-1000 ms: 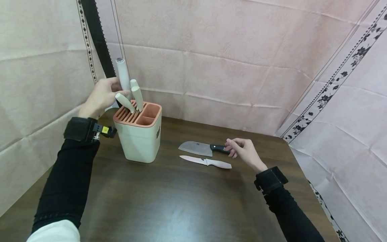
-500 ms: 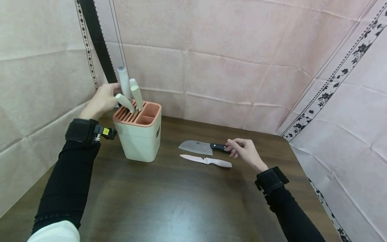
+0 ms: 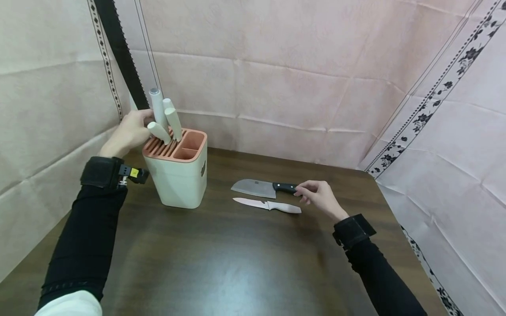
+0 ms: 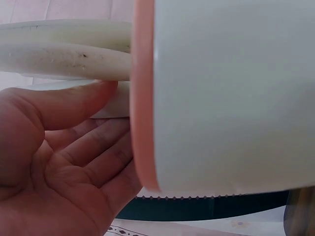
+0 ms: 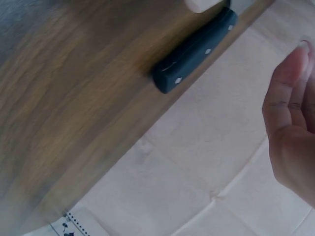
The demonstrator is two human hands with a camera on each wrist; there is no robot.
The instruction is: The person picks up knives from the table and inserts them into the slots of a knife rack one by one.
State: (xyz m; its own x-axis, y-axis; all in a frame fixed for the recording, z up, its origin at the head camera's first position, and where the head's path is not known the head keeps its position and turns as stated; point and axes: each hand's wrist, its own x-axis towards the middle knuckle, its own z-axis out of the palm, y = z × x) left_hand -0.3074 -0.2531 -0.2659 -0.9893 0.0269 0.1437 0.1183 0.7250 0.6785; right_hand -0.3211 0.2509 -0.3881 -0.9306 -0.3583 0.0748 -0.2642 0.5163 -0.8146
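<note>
A cream knife block [image 3: 178, 175] with an orange slotted top stands on the dark wooden table [image 3: 237, 263] at the left. Three white handles [image 3: 158, 109] stick out of its slots. My left hand [image 3: 128, 131] is at the block's back-left; in the left wrist view its thumb [image 4: 74, 103] lies on a white handle [image 4: 64, 49] beside the block [image 4: 231, 98]. A cleaver [image 3: 254, 188] with a black handle [image 3: 284, 187] lies mid-table, and a white knife [image 3: 269, 205] lies in front of it. My right hand [image 3: 320, 197] hovers loosely curled just off the black handle [image 5: 194, 51], holding nothing.
Pink fabric walls enclose the table on three sides. A black serrated strip [image 3: 118, 48] runs up the wall behind the block. The table's right edge [image 3: 389, 206] is close to my right wrist.
The tallest white handle has sunk lower into the block under my left hand. My right hand stays by the cleaver's handle. The view has shifted slightly.
</note>
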